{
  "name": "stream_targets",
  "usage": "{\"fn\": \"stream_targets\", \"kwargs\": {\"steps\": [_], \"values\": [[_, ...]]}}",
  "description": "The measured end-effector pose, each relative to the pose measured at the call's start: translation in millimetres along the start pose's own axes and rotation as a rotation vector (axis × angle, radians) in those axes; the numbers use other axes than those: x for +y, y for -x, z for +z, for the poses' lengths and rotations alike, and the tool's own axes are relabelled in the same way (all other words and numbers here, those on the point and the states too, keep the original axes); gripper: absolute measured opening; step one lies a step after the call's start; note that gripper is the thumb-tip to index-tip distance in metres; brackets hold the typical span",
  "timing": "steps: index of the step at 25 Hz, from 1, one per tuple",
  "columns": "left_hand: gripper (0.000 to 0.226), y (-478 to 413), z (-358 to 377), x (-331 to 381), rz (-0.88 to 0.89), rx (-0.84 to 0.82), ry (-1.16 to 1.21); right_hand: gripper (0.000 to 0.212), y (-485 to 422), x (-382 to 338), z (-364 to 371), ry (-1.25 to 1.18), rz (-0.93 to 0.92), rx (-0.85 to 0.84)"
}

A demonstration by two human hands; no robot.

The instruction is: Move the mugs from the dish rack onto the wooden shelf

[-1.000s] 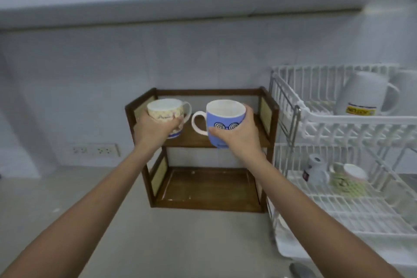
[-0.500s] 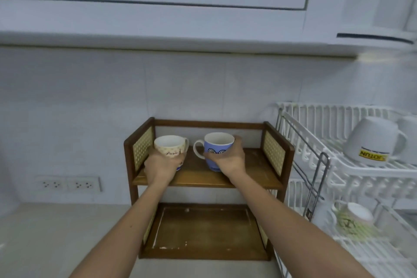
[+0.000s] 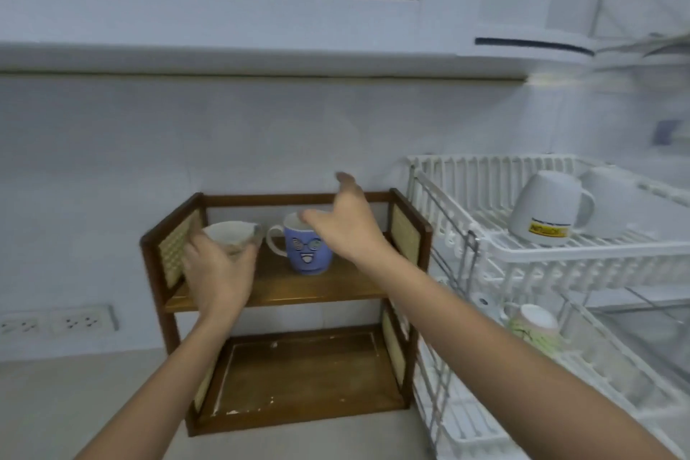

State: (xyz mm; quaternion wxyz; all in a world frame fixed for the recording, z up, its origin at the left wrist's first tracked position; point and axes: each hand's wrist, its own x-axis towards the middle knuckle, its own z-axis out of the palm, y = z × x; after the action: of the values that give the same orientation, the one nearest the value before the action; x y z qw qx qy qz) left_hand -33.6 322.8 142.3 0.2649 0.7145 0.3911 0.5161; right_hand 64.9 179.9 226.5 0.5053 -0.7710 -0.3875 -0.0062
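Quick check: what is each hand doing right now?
Left hand: open, fingers spread in front of the cream patterned ceramic mug; contact cannot be told.
Right hand: open, holding nothing, beside the blue ceramic mug with a cartoon face.

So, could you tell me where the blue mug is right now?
The blue mug stands upright on the wooden shelf's top tier, right of the cream mug.
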Motion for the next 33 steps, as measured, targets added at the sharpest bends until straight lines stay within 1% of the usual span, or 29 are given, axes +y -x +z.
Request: {"fn": "stream_targets", "kwargs": {"steps": [2, 3, 4, 6, 8, 9, 11, 13, 15, 17, 18, 19, 20, 23, 24, 25, 26, 27, 29, 31, 32, 33], "values": [[0.060, 18.9, -5.5, 40.4, 0.193, 0.049, 0.052, 0.062, 18.6, -21.2, -52.3, 0.123, -0.187, 0.005], [0.051, 28.2, -8.0, 63.8, 0.311, 0.022, 0.103, 0.050, 25.6, -26.9, -80.7, 0.205, -0.255, 0.014], [0.042, 39.4, -9.4, 89.6, 0.433, -0.029, 0.154, 0.038, 30.7, -27.6, -111.6, 0.297, -0.283, 0.021], [0.026, 58.9, -9.4, 137.7, 0.661, -0.129, 0.245, 0.022, 30.3, -16.4, -170.3, 0.498, -0.231, 0.019], [0.019, 74.0, -3.1, 181.7, 0.860, -0.232, 0.287, 0.020, 16.8, 10.9, -226.9, 0.708, -0.130, 0.025], [0.019, 80.5, 3.8, 202.4, 0.975, -0.303, 0.256, 0.021, 7.4, 30.3, -256.1, 0.808, -0.074, 0.034], [0.026, 88.3, 23.7, 241.7, 1.223, -0.456, 0.093, 0.029, -9.6, 68.6, -307.6, 1.020, 0.068, 0.010], [0.039, 97.3, 52.1, 280.3, 1.449, -0.522, -0.195, 0.049, -15.2, 98.8, -344.9, 1.301, 0.127, -0.105], [0.050, 111.6, 84.9, 313.6, 1.661, -0.469, -0.583, 0.066, -16.0, 122.4, -365.9, 1.564, 0.047, -0.262], [0.058, 127.4, 120.4, 332.6, 1.908, -0.347, -0.931, 0.073, -17.9, 142.0, -373.1, 1.763, -0.082, -0.370], [0.056, 133.9, 138.1, 336.5, 2.022, -0.298, -1.094, 0.073, -18.4, 150.3, -373.1, 1.815, -0.117, -0.387], [0.048, 139.7, 154.5, 339.1, 2.097, -0.267, -1.246, 0.072, -21.4, 156.6, -374.0, 1.842, -0.135, -0.397], [0.045, 142.7, 167.0, 339.9, 2.127, -0.249, -1.350, 0.068, -25.2, 160.8, -372.6, 1.851, -0.139, -0.408], [0.071, 142.8, 190.7, 338.9, 2.150, -0.176, -1.440, 0.049, -42.0, 177.1, -370.0, 1.879, -0.154, -0.463], [0.077, 143.9, 196.4, 338.1, 2.144, -0.170, -1.470, 0.046, -42.4, 181.3, -369.9, 1.883, -0.222, -0.479], [0.081, 144.2, 200.7, 336.5, 2.136, -0.164, -1.491, 0.046, -46.7, 183.9, -370.8, 1.853, -0.254, -0.467], [0.082, 143.3, 204.7, 334.3, 2.123, -0.168, -1.498, 0.043, -48.4, 184.5, -371.2, 1.937, -0.324, -0.515], [0.080, 142.3, 207.3, 332.6, 2.104, -0.171, -1.498, 0.041, -45.2, 186.0, -372.0, 2.030, -0.384, -0.522], [0.072, 138.7, 206.8, 330.5, 2.045, -0.196, -1.446, 0.050, -38.4, 184.2, -369.2, 2.010, -0.312, -0.393], [0.066, 134.6, 200.0, 329.2, 1.973, -0.222, -1.304, 0.072, -34.2, 175.9, -378.1, 1.892, -0.213, -0.305], [0.064, 133.3, 193.5, 327.9, 1.921, -0.203, -1.207, 0.085, -32.4, 172.7, -384.0, 1.886, -0.171, -0.276], [0.062, 131.7, 184.1, 327.6, 1.864, -0.129, -1.094, 0.091, -30.1, 170.9, -391.3, 1.826, -0.109, -0.216]]}}
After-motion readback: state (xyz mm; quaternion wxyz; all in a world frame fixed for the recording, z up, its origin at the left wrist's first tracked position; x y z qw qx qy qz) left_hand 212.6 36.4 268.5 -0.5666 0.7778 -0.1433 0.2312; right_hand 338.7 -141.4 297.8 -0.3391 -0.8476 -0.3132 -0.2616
